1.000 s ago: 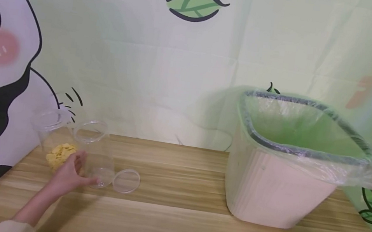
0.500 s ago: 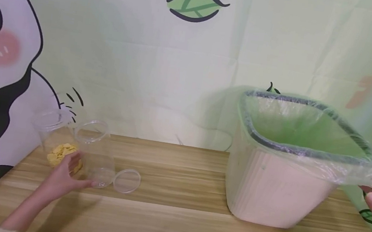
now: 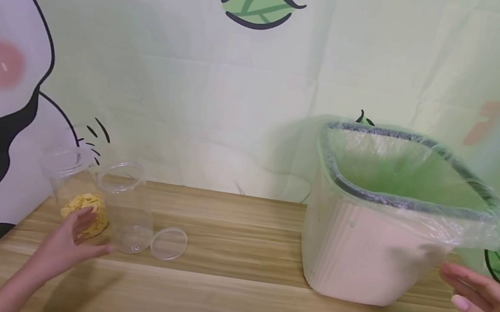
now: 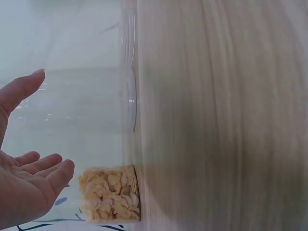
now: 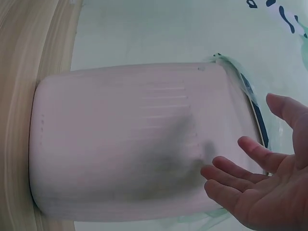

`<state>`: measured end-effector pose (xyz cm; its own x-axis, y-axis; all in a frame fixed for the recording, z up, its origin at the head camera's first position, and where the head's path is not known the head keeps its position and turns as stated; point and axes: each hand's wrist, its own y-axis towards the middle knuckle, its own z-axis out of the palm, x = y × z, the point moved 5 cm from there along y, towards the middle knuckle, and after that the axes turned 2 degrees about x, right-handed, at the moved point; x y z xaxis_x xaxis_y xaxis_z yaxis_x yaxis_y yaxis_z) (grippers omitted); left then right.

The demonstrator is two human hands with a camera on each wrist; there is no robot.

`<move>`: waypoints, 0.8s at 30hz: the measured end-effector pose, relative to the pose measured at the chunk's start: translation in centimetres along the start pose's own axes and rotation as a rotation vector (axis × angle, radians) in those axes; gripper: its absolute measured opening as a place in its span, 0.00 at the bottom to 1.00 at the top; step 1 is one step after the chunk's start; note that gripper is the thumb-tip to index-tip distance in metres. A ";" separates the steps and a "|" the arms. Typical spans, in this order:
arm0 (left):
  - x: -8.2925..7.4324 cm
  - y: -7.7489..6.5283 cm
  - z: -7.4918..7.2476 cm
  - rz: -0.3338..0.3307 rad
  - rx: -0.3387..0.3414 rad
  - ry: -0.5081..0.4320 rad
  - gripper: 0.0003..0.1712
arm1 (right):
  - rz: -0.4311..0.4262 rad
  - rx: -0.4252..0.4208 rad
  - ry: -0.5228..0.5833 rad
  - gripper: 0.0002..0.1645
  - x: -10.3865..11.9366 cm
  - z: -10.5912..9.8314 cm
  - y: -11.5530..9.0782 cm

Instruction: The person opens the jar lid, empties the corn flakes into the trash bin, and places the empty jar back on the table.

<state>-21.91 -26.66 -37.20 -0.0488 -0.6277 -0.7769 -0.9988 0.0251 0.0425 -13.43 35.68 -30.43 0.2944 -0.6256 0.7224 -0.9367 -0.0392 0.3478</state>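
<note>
My left hand (image 3: 65, 245) hovers with spread fingers in front of two clear plastic jars, holding nothing. One jar (image 3: 59, 178) has yellow flakes (image 3: 98, 220) at its bottom; beside it stands an empty clear jar (image 3: 129, 208). A round clear lid (image 3: 169, 243) leans or lies by the empty jar's base. On the right, my right hand (image 3: 490, 309) is in the air near a pale pink trash bin (image 3: 369, 256), fingers loosely extended and apart from it. A thin translucent trash bag (image 3: 472, 233) lines the bin and folds over its dark rim (image 3: 368, 194).
The wooden table (image 3: 221, 305) carries the jars at left and the bin at right. Behind it hangs a pale green cloth (image 3: 239, 96) printed with a panda and leaves. The left wrist view shows the flakes (image 4: 110, 192) close to the tabletop.
My right hand has let go of the bag's edge and moved down and left, in front of the bin. My left hand has drawn back from the jars toward me.
</note>
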 end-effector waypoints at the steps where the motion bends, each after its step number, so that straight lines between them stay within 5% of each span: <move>1: 0.0 -0.2 -0.2 0.001 -0.012 0.004 0.60 | 0.026 0.020 -0.037 0.26 0.1 0.4 -0.1; 16: 0.7 -1.9 -2.3 0.039 -0.179 0.075 0.50 | -0.053 0.254 0.075 0.28 3.6 6.3 -1.3; 24: 1.1 -2.8 -3.2 0.082 -0.252 0.067 0.43 | -0.274 0.444 0.216 0.31 5.9 9.9 -1.3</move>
<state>-19.11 -29.88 -36.14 -0.1207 -0.6819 -0.7215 -0.9578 -0.1110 0.2651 -12.37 24.37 -32.52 0.5265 -0.3747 0.7631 -0.7965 -0.5313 0.2887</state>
